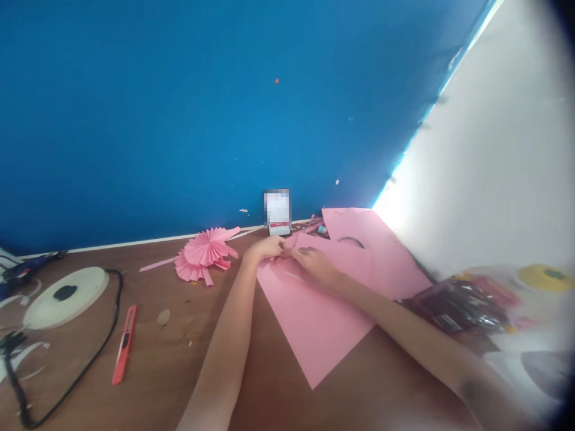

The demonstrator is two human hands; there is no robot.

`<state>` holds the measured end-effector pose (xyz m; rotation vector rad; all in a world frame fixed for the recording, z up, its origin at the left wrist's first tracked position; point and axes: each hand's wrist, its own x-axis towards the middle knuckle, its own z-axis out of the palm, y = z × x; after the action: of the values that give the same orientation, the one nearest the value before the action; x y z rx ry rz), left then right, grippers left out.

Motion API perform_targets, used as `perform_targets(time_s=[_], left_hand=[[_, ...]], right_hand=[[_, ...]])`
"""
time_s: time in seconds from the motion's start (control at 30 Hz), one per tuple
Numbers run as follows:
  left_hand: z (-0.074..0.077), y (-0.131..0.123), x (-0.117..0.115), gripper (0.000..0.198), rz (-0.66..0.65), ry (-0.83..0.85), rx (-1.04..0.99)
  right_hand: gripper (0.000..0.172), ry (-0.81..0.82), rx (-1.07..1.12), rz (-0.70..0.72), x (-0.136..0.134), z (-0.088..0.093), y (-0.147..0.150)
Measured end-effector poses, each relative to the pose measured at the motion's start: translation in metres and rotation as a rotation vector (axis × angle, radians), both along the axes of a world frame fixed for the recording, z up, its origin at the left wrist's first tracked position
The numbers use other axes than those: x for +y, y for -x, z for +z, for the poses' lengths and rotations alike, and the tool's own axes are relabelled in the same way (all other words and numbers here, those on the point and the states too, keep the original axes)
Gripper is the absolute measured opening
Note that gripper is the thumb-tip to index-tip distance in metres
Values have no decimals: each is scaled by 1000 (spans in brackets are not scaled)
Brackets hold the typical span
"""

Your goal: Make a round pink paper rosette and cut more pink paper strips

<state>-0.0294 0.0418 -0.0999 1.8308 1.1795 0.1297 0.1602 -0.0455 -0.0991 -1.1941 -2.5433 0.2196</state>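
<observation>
Pink paper sheets lie overlapped on the brown table, one corner pointing toward me. Over their far left part, my left hand is bent inward with its fingers pressed together at the paper. My right hand meets it from the right, fingertips closed beside the left ones. Whatever sits between the fingertips is too small to make out. A thin pale strip lies on the sheet just below the hands. Left of my left hand rests a pleated pink paper fan shape.
A phone stands against the blue wall. On the left are a red cutter, a white round roll and a black cable. More pink paper and plastic packaging lie right.
</observation>
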Motion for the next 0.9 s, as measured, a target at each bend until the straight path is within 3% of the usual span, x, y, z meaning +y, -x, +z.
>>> perform_targets(time_s=[0.27,0.57,0.77,0.9], left_hand=[[7,-1,-3,14,-1,-59,25],[14,-3,-7,24,-7,-19,-46],[17,-3,-10,20,30,38,-82],[16,-3,-9,16,-13,67,-70]], right_hand=[[58,59,235,188,-18,2,14],[51,29,241,89,-13,-9,15],[50,8,231,77,-12,-16,16],[47,-2,222,68,-13,-15,18]])
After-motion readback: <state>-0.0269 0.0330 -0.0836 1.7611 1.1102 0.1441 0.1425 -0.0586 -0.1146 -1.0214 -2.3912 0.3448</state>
